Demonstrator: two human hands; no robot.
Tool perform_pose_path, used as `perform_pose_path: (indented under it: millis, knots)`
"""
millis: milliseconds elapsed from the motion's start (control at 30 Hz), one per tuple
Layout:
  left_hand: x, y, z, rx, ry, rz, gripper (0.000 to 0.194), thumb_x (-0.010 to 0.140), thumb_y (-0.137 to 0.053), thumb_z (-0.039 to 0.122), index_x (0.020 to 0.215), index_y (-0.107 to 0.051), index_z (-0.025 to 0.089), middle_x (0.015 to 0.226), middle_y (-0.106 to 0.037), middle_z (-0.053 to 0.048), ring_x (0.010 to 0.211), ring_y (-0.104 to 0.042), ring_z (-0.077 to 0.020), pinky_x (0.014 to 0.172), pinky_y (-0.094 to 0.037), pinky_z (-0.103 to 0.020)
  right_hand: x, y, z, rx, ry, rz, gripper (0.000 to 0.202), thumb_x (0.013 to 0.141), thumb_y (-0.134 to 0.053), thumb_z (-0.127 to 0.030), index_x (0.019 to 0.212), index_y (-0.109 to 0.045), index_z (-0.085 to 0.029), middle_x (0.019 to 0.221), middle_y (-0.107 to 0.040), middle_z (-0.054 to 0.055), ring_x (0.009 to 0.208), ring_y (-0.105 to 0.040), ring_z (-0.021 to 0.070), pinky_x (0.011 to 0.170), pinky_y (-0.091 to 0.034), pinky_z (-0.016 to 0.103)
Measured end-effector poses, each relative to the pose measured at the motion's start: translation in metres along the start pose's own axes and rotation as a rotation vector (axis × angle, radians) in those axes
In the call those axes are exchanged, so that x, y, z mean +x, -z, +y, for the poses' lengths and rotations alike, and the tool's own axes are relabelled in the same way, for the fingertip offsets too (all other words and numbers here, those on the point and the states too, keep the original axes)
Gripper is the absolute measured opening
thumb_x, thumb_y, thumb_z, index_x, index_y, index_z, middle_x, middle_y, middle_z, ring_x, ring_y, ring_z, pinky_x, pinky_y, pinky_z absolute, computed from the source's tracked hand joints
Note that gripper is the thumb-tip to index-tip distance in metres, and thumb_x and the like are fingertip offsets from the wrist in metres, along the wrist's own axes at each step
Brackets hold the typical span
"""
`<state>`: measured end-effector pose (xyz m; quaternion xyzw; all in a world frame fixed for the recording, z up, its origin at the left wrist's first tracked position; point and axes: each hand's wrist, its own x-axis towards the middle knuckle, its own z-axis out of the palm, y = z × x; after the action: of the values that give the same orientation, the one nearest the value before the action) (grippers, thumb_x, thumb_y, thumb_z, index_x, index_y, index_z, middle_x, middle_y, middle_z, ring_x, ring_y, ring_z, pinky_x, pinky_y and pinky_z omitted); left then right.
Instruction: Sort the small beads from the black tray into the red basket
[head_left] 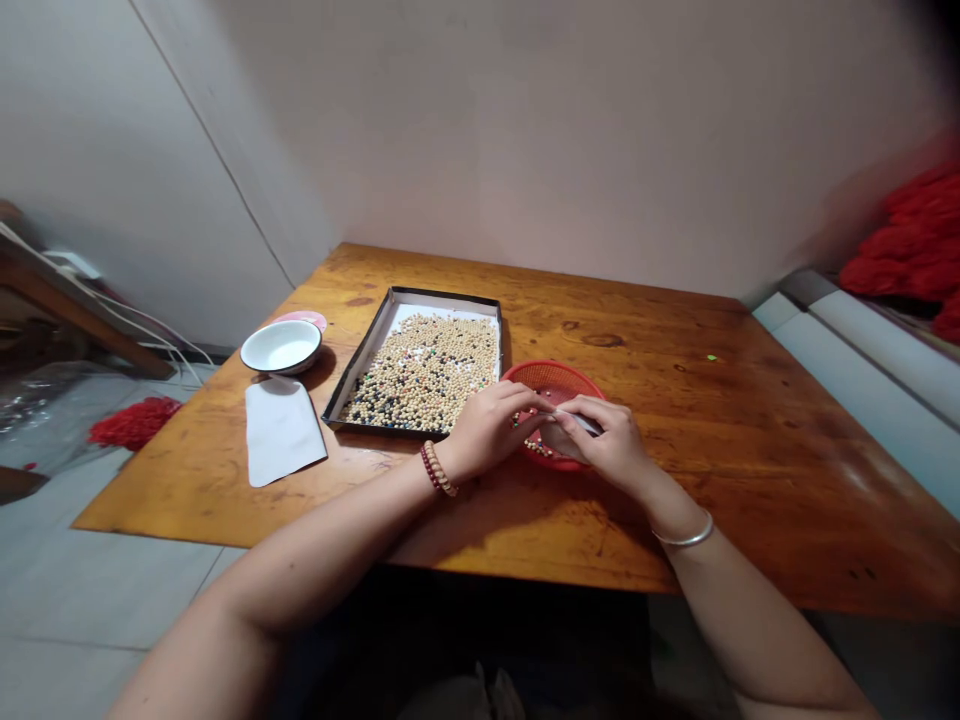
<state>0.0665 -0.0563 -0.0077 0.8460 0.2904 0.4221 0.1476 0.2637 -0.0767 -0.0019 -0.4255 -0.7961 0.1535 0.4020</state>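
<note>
okay, we've got two bare hands meeting over a red round plastic mesh basket point(556, 373), near the front edge of a glossy orange-brown wooden table point(675, 440). we see the right hand point(611, 440) pinching a small pale flat-looking piece point(591, 424) between thumb and fingers, above the basket; too small for us to say what it is. the left hand point(495, 422) comes in from the other side, back up, its fingertips right at those of the right; its fingers are close together, but we can't make out whether they grip anything. small round multicoloured beads point(537, 449) lie in the basket, partly hidden by the hands. just beside it, to the left, we have a shallow rectangular black-edged tray point(445, 293) with a white lining, spread with lots of little cream, black and coloured balls point(442, 370). further left we log a white round bowl with a dark rim point(281, 350), a pink flat thing point(313, 319) partly behind it, and a white flat card point(283, 435) nearer us, its far end hidden by the bowl. well apart on the right, one tiny bright green scrap point(712, 357). we also note a beaded bracelet point(437, 468) on the left wrist, a silver bangle point(691, 531) on the right, and a bright red heap point(915, 240) beyond the table's right side.
</note>
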Motion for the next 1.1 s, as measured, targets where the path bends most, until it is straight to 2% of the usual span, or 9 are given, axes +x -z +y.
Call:
perform_pose_path:
  millis: [200, 367, 500, 667, 933, 1100]
  knots:
    - [-0.0028, -0.0038, -0.0014, 0.079, 0.014, -0.023, 0.012, 0.094, -0.051, 0.024, 0.090, -0.060, 0.016, 0.087, -0.063, -0.004, 0.081, -0.058, -0.0143, 0.073, -0.048, -0.027, -0.0007, 0.0000, 0.0001, -0.009, 0.020, -0.019, 0.013, 0.088, -0.058, -0.026, 0.086, -0.069, -0.021, 0.081, -0.071, 0.004, 0.074, -0.066, 0.0172, 0.072, -0.052, 0.029]
    - [-0.0041, -0.0050, 0.0013, 0.113, 0.006, -0.040, 0.012, 0.094, -0.046, 0.020, 0.095, -0.057, 0.015, 0.092, -0.061, -0.006, 0.084, -0.057, -0.0160, 0.074, -0.048, -0.029, -0.0010, -0.0003, 0.0007, -0.021, 0.025, -0.045, 0.012, 0.086, -0.059, -0.028, 0.087, -0.069, -0.021, 0.084, -0.072, 0.005, 0.076, -0.066, 0.0183, 0.073, -0.053, 0.031]
    - [-0.0034, -0.0032, 0.0033, 0.091, -0.013, -0.024, 0.015, 0.096, -0.043, 0.020, 0.098, -0.058, 0.016, 0.095, -0.062, -0.006, 0.085, -0.057, -0.0146, 0.074, -0.048, -0.027, -0.0013, -0.0006, 0.0000, -0.038, 0.000, -0.018, 0.011, 0.085, -0.060, -0.026, 0.090, -0.069, -0.021, 0.085, -0.072, 0.004, 0.077, -0.067, 0.0184, 0.075, -0.053, 0.031]
    - [-0.0026, -0.0021, 0.0046, 0.108, -0.020, -0.010, 0.016, 0.096, -0.046, 0.022, 0.098, -0.060, 0.016, 0.092, -0.064, -0.005, 0.083, -0.058, -0.0141, 0.074, -0.048, -0.027, -0.0011, 0.0012, -0.0001, -0.061, -0.013, 0.002, 0.010, 0.084, -0.061, -0.027, 0.090, -0.068, -0.022, 0.086, -0.073, 0.003, 0.076, -0.068, 0.0184, 0.075, -0.053, 0.030]
    - [-0.0020, -0.0004, 0.0020, 0.127, -0.050, 0.012, 0.014, 0.093, -0.054, 0.025, 0.097, -0.066, 0.019, 0.090, -0.068, -0.004, 0.082, -0.060, -0.0136, 0.075, -0.048, -0.027, 0.0000, 0.0055, -0.0017, -0.019, 0.001, -0.058, 0.012, 0.089, -0.057, -0.029, 0.086, -0.067, -0.022, 0.081, -0.072, 0.002, 0.070, -0.067, 0.0165, 0.067, -0.051, 0.027]
    - [-0.0003, 0.0017, 0.0047, 0.058, -0.006, -0.013, 0.012, 0.092, -0.054, 0.025, 0.091, -0.062, 0.017, 0.083, -0.065, -0.003, 0.078, -0.057, -0.0147, 0.073, -0.047, -0.029, -0.0012, 0.0049, -0.0016, -0.005, 0.018, -0.109, 0.013, 0.090, -0.056, -0.029, 0.088, -0.067, -0.023, 0.082, -0.072, 0.002, 0.069, -0.066, 0.0152, 0.067, -0.051, 0.026]
